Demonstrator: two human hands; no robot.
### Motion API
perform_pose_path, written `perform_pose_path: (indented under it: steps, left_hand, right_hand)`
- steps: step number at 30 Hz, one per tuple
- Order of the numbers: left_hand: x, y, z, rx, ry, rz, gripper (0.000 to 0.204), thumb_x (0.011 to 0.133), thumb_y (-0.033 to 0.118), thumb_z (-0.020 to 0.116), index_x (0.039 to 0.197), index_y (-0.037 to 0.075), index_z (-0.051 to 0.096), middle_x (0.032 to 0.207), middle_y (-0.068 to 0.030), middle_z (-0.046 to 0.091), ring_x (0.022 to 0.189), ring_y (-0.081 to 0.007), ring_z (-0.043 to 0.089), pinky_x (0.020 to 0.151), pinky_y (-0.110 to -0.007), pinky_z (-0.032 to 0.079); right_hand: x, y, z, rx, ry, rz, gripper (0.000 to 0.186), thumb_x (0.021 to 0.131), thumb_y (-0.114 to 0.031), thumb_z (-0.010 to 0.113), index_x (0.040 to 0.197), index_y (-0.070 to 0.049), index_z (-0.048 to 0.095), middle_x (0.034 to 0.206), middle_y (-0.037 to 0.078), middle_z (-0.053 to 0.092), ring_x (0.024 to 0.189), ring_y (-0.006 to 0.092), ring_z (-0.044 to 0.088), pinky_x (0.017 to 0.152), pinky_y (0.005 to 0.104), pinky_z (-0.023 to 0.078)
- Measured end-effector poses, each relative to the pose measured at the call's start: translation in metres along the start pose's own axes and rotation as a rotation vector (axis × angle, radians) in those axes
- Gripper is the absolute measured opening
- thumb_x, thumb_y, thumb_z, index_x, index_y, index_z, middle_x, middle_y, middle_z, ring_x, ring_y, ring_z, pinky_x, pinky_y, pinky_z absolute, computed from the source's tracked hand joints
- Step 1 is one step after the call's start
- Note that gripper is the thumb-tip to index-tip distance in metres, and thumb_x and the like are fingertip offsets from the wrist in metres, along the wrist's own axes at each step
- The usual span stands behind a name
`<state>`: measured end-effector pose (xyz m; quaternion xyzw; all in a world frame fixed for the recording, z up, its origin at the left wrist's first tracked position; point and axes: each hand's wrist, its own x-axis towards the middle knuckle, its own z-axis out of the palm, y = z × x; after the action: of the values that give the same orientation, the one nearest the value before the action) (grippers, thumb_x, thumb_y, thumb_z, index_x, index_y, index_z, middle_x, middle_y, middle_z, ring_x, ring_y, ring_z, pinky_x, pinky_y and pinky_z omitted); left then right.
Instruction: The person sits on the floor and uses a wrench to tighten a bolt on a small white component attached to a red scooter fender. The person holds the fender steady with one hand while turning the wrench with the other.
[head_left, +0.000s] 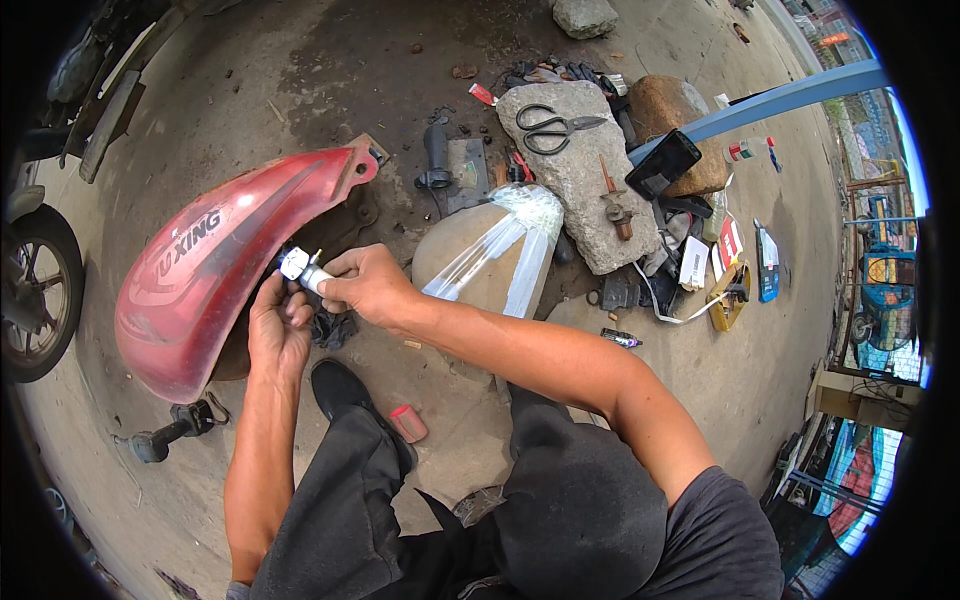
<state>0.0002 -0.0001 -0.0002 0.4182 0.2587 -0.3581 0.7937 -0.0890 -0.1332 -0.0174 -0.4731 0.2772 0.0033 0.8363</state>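
My right hand grips a small silver metal fitting, which looks like a valve with a pale cylinder, beside the inner edge of the red motorcycle fuel tank. My left hand is just below it, fingers curled up at the fitting's head; its fingertips are partly hidden. The tank lies on the ground at my left, a dark crumpled item under my hands. A red cup-like object lies by my boot.
A motorcycle wheel stands at the left. Ahead, a stone slab bears scissors and a rusty tool, with a phone against a boulder. A plastic-draped round stone, a blue bar and scattered parts surround it.
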Motion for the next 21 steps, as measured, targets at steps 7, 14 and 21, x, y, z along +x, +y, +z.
perform_pose_path:
  steps: [7, 14, 21]
  left_hand:
    - [0.0037, 0.0001, -0.0049, 0.007, -0.027, 0.004, 0.013, 0.094, 0.012, 0.059, 0.097, -0.001, 0.056, 0.079, -0.0051, 0.052, 0.056, -0.0083, 0.038, 0.042, -0.019, 0.031]
    - [-0.0006, -0.0005, -0.0012, 0.017, -0.006, 0.014, 0.013, 0.094, 0.012, 0.059, 0.097, -0.001, 0.055, 0.080, -0.0055, 0.053, 0.056, -0.0084, 0.038, 0.042, -0.019, 0.031]
    - [0.0037, 0.0009, -0.0059, 0.018, -0.003, 0.008, 0.013, 0.094, 0.011, 0.059, 0.096, -0.001, 0.055, 0.080, -0.0055, 0.053, 0.055, -0.0081, 0.038, 0.040, -0.019, 0.030]
  right_hand:
    - [0.0008, -0.0010, -0.0005, -0.035, -0.018, 0.020, 0.027, 0.083, 0.000, 0.068, 0.105, 0.014, 0.061, 0.082, 0.013, 0.067, 0.068, 0.0145, 0.065, 0.061, 0.0264, 0.053]
    - [0.0018, 0.0037, 0.0012, 0.006, 0.028, -0.022, 0.015, 0.080, 0.000, 0.067, 0.090, 0.011, 0.066, 0.071, 0.010, 0.065, 0.059, 0.0121, 0.061, 0.053, 0.0270, 0.047]
    - [0.0014, 0.0031, 0.0024, 0.013, 0.026, -0.023, 0.016, 0.079, 0.000, 0.068, 0.090, 0.012, 0.066, 0.070, 0.010, 0.065, 0.059, 0.0122, 0.060, 0.053, 0.0270, 0.047]
